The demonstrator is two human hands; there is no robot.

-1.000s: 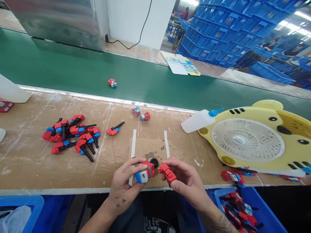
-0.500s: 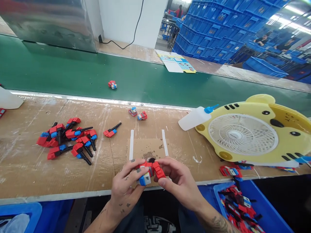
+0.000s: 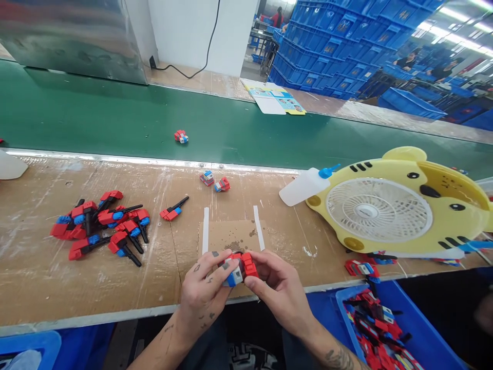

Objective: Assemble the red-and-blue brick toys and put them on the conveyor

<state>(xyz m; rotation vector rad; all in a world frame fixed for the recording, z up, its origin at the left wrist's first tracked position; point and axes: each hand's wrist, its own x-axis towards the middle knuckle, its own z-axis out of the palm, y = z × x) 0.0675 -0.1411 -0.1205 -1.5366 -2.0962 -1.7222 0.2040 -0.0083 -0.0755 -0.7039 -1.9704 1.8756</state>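
A small red, blue and grey toy [image 3: 236,267] is held at the near edge of the bench [image 3: 34,272], just above a stained cardboard pad [image 3: 231,234]; it is pinched from the left by the left hand [image 3: 204,290], whose fingers are closed around its blue and grey end, and from the right by the right hand [image 3: 279,288], whose thumb and fingers are closed on its red end; the two hands are nearly touching. To the left a heap of red and blue parts [image 3: 102,226] is spread on the bench, with one stray part [image 3: 173,209] beside it; two small finished toys [image 3: 214,181] lie near the green belt [image 3: 115,118], and another [image 3: 181,136] sits on it. A glue bottle [image 3: 304,186] lies against a yellow fan [image 3: 389,210] on the right; a blue bin [image 3: 346,303] of parts is set below the near right edge. A slip seems possible if the red end is pressed askew; since the toy is held at the edge, it could be dropped past the bench.
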